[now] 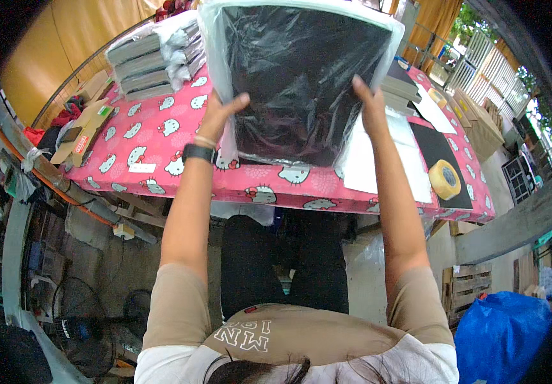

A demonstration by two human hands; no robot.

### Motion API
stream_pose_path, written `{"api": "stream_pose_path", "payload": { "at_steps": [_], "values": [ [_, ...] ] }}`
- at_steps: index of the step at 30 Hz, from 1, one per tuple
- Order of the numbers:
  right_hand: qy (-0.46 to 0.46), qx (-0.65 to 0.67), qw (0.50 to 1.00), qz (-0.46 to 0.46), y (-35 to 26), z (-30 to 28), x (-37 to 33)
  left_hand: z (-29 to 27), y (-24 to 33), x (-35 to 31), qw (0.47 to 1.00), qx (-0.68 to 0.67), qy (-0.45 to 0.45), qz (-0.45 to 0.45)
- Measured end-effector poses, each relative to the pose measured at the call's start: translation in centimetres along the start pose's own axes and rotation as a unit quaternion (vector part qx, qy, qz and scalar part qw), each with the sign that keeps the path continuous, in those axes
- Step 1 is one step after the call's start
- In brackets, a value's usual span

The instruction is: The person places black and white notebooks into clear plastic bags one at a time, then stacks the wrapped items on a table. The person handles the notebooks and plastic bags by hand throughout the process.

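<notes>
Between my two hands I hold up a large black rectangular pack wrapped in clear plastic point(304, 83), tilted above the table. My left hand point(221, 112) grips its left edge, thumb over the front. On the opposite edge my right hand point(368, 102) does the same, its fingers hidden behind the pack. Beneath lies a pink table cover point(160, 137) with a cartoon cat pattern. White sheets point(384, 163) rest near my right forearm, beside a black sheet point(439, 150) that carries a roll of yellowish tape point(444, 179).
Plastic-wrapped stacks point(141, 64) stand at the table's back left, near an opened cardboard box point(84, 134). A stack of dark sheets point(400, 83) sits behind my right hand. On the floor are a fan point(84, 326) at left and a blue bag point(503, 336) at right.
</notes>
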State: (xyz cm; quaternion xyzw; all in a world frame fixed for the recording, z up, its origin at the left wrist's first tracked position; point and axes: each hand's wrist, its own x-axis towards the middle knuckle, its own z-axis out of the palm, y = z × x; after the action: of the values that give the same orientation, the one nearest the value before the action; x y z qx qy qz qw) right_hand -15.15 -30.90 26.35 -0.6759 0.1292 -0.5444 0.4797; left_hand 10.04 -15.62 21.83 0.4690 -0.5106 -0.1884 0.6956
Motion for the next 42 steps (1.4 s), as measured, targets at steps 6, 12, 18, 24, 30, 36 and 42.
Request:
{"api": "stream_pose_path", "payload": {
  "at_steps": [6, 12, 18, 24, 30, 36, 42],
  "values": [
    [0.054, -0.041, 0.998, 0.004, -0.7, 0.2, 1.8, 0.0, 4.6, 4.0, 0.981, 0.118, 0.055, 0.141],
    [0.068, -0.075, 0.995, 0.008, -4.4, 1.7, -1.0, 3.9, 7.7, 1.9, 0.992, 0.038, 0.096, 0.078],
    [-0.019, -0.106, 0.994, -0.029, -2.2, -0.4, -2.5, 5.6, 2.0, 0.7, 0.975, 0.104, 0.053, 0.189],
    [-0.219, -0.214, 0.950, 0.064, 3.4, -0.1, -5.7, -4.7, -8.6, -5.7, 0.953, 0.268, -0.121, -0.070],
    [-0.009, 0.001, 1.000, -0.005, -2.2, -2.2, -2.2, 4.2, 5.3, 0.3, 0.998, 0.009, 0.032, 0.049],
    [-0.013, 0.019, 0.999, 0.033, 0.4, 0.3, -3.1, 2.0, 2.1, 0.9, 0.998, 0.014, 0.047, 0.036],
    [-0.014, 0.002, 0.995, 0.097, 3.4, -0.5, -5.1, 2.2, -0.8, -1.2, 0.996, 0.041, 0.021, -0.073]
  ]
}}
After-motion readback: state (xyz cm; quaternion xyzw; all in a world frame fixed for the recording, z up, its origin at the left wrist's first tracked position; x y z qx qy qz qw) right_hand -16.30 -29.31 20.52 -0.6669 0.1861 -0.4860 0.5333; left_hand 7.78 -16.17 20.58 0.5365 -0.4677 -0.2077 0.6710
